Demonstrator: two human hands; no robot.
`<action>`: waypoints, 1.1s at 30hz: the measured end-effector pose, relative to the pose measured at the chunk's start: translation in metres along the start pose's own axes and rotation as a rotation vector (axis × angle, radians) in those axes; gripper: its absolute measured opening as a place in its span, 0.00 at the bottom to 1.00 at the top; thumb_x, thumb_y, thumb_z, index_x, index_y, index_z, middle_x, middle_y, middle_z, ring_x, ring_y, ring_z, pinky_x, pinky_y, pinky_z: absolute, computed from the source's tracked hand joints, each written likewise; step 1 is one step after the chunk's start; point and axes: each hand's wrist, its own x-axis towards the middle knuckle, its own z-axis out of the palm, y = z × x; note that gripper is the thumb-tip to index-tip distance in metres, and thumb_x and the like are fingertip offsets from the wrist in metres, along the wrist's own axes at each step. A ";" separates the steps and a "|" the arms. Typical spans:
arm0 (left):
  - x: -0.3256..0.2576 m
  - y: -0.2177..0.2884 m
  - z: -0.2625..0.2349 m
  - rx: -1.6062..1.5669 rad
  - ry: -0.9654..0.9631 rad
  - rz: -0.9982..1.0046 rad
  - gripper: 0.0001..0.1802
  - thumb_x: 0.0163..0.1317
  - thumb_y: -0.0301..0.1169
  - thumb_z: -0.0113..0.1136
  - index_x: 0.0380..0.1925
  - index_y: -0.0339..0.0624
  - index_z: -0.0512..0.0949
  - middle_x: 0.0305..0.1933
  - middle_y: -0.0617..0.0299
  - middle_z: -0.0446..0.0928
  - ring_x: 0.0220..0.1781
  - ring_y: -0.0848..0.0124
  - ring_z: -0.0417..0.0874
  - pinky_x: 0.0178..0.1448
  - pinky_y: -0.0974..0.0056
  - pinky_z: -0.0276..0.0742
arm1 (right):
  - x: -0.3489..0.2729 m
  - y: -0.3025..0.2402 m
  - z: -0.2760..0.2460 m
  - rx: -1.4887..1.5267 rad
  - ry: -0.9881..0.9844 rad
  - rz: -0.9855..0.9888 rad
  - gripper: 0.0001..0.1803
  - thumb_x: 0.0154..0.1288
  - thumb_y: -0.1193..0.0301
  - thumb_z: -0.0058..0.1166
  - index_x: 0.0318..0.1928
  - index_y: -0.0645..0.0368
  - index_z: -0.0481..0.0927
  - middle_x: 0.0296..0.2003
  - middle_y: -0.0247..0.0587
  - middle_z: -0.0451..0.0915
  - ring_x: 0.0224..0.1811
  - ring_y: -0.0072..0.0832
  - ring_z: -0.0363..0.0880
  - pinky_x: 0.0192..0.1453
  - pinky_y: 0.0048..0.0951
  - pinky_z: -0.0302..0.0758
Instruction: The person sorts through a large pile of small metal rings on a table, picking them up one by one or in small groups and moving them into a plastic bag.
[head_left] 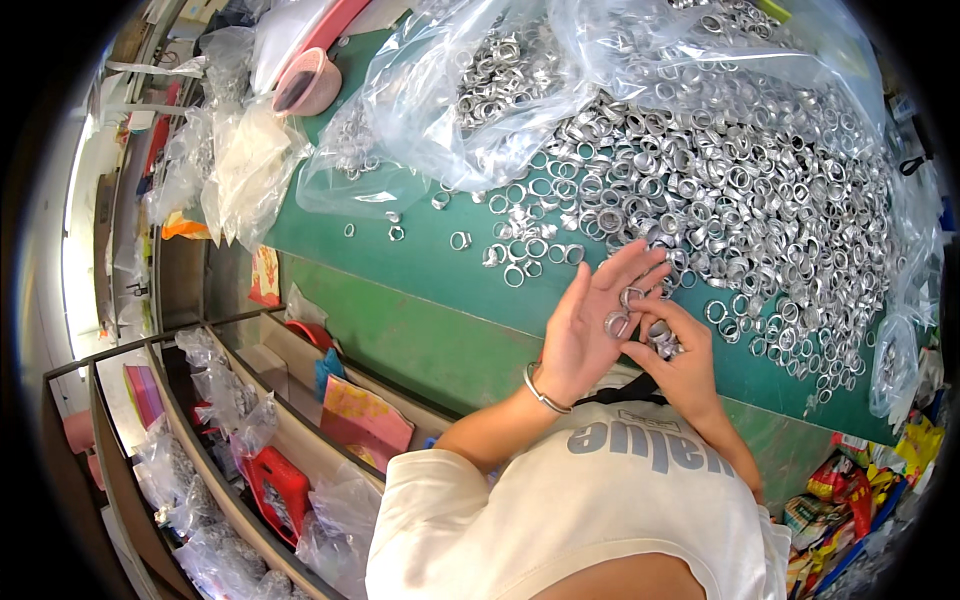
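Rings (pixel 760 200) of silvery metal, thin-walled bands with some broader-faced pieces, lie in a dense, glinting heap across the right half of a smooth teal tabletop (pixel 400 265); a looser scatter trails off leftward, single circles lying apart. Left hand (pixel 575 345): palm up, flat, fingers extended and thumb spread; a few loose bands (pixel 617 323) lie at the finger side of the palm. Right hand (pixel 690 365): fingers curled inward, a small cluster of bands (pixel 662 343) held within them; thumb and forefinger reach to the bands at the left palm. Whether the fingertips grip one there: cannot tell. Rigid metal bangle (pixel 533 388), rounded, on left wrist. Clear plastic sheeting (pixel 430 110), creased and glossy, covers the far part of the heap. Pink basket (pixel 318 85), round-rimmed, at far left.
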 end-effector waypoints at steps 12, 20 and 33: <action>0.005 -0.017 0.012 0.408 -0.143 0.159 0.35 0.67 0.53 0.31 0.64 0.37 0.56 0.67 0.51 0.57 0.70 0.59 0.54 0.71 0.56 0.45 | -0.002 0.002 -0.010 -0.025 0.097 -0.001 0.12 0.49 0.83 0.57 0.38 0.65 0.76 0.27 0.37 0.74 0.27 0.22 0.72 0.32 0.22 0.68; 0.015 -0.028 0.016 0.307 -0.105 0.047 0.32 0.66 0.48 0.41 0.63 0.39 0.58 0.67 0.50 0.57 0.70 0.50 0.52 0.71 0.49 0.46 | -0.029 0.019 -0.068 0.523 0.375 0.240 0.08 0.60 0.80 0.50 0.40 0.64 0.75 0.23 0.32 0.73 0.18 0.15 0.67 0.18 0.16 0.59; 0.024 -0.045 0.015 0.324 -0.042 -0.065 0.32 0.62 0.36 0.50 0.63 0.34 0.56 0.67 0.47 0.56 0.69 0.49 0.54 0.70 0.49 0.51 | -0.137 0.032 -0.237 1.007 1.008 -0.064 0.05 0.65 0.73 0.45 0.41 0.58 0.70 0.29 0.35 0.67 0.19 0.19 0.60 0.14 0.16 0.55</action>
